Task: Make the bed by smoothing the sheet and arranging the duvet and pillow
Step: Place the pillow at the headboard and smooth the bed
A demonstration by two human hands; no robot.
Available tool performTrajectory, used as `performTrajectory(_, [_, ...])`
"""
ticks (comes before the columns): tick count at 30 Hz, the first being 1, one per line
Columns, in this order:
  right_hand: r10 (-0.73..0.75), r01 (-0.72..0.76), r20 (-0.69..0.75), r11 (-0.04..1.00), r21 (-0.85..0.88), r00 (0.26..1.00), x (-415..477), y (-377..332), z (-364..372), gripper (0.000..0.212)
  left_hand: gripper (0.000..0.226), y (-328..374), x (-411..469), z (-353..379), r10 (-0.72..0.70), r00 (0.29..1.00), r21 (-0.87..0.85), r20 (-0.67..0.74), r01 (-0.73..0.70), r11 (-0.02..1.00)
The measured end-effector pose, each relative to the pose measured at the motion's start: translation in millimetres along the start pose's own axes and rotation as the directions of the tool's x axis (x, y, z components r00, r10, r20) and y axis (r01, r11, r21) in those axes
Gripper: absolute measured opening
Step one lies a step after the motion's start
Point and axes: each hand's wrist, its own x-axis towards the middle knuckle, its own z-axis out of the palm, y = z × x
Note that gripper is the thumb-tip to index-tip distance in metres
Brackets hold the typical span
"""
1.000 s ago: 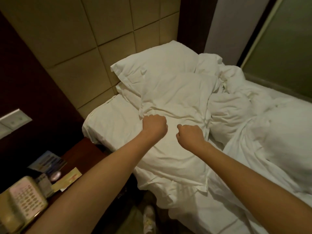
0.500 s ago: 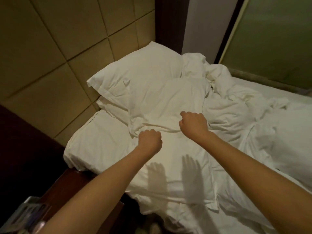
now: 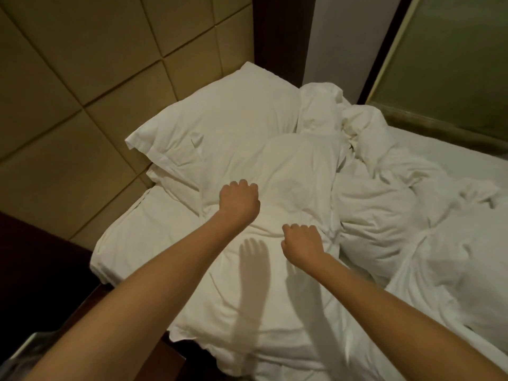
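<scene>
- Left hand (image 3: 239, 202), curled, has moved up the pillow (image 3: 297, 166).
- Right hand (image 3: 302, 243), curled, has dropped toward the pillow's near edge.
- Cloth held? Cannot tell.

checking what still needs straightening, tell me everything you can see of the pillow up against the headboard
The pillow is white and plump, in a cotton-looking case with a flat flanged border, lightly creased. It lies slanted at the bed's head, its far edge against the tan padded headboard. It rests on a second white pillow, and rumpled white bedding overlaps its near side. The left hand and right hand, fingers curled, are on that bedding, not on it.
</scene>
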Motion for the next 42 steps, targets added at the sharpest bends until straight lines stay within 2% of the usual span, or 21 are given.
performTrajectory(11, [-0.015, 0.019, -0.106, 0.999, 0.04, 0.994, 81.1, 20.9, -43.1, 0.028, 0.031, 21.1, 15.8, 73.2, 0.0, 0.982, -0.048, 0.187, 0.009, 0.999])
performTrajectory(15, [0.037, -0.032, -0.053, 0.996, 0.083, 0.998, 96.2, 23.2, -30.8, 0.027, 0.033, 16.7, 31.4, 98.9, -0.002, 0.977, -0.09, 0.214, 0.022, 0.996])
performTrajectory(17, [0.067, -0.068, 0.013, 0.994, 0.086, 0.998, 100.3, 24.4, -10.9, 0.029, 0.043, 8.9, 42.5, 110.7, -0.038, 0.977, -0.128, 0.212, 0.066, 0.99])
performTrajectory(19, [0.118, -0.127, 0.076, 0.985, 0.115, 0.99, 105.4, 26.2, 11.2, 0.035, 0.062, -0.7, 53.1, 120.5, -0.099, 0.96, -0.206, 0.261, 0.156, 0.966])
performTrajectory(21, [0.202, -0.222, 0.136, 0.964, 0.148, 0.97, 109.8, 27.3, 29.3, 0.051, 0.085, -10.8, 61.7, 131.7, -0.151, 0.922, -0.302, 0.356, 0.266, 0.915])
performTrajectory(24, [0.341, -0.36, 0.146, 0.924, 0.132, 0.928, 117.6, 28.6, 49.0, 0.082, 0.108, -25.1, 71.9, 156.0, -0.206, 0.867, -0.348, 0.454, 0.385, 0.855])
performTrajectory(29, [0.58, -0.615, 0.207, 0.763, 0.199, 0.788, 132.3, 42.1, 72.1, 0.111, 0.123, -41.0, 84.6, 187.0, -0.325, 0.743, -0.441, 0.585, 0.627, 0.642])
performTrajectory(31, [0.65, -0.699, 0.257, 0.672, 0.244, 0.715, 136.7, 48.0, 81.6, 0.121, 0.126, -41.6, 90.8, 194.0, -0.366, 0.689, -0.457, 0.626, 0.704, 0.543])
performTrajectory(34, [0.722, -0.788, 0.331, 0.495, 0.366, 0.608, 141.8, 51.1, 86.0, 0.13, 0.129, -40.4, 99.8, 200.8, -0.404, 0.619, -0.517, 0.674, 0.785, 0.341])
performTrajectory(39, [0.718, -0.818, 0.478, 0.225, 0.53, 0.507, 155.3, 54.2, 94.3, 0.121, 0.142, -42.1, 104.0, 220.9, -0.397, 0.529, -0.545, 0.75, 0.834, 0.084])
performTrajectory(40, [0.706, -0.813, 0.495, 0.197, 0.548, 0.505, 157.9, 53.6, 94.3, 0.115, 0.14, -41.8, 103.7, 222.5, -0.381, 0.53, -0.553, 0.758, 0.831, 0.054])
performTrajectory(42, [0.695, -0.798, 0.489, 0.208, 0.565, 0.528, 159.6, 51.7, 91.5, 0.099, 0.132, -42.7, 102.1, 223.0, -0.356, 0.549, -0.567, 0.756, 0.821, 0.062])
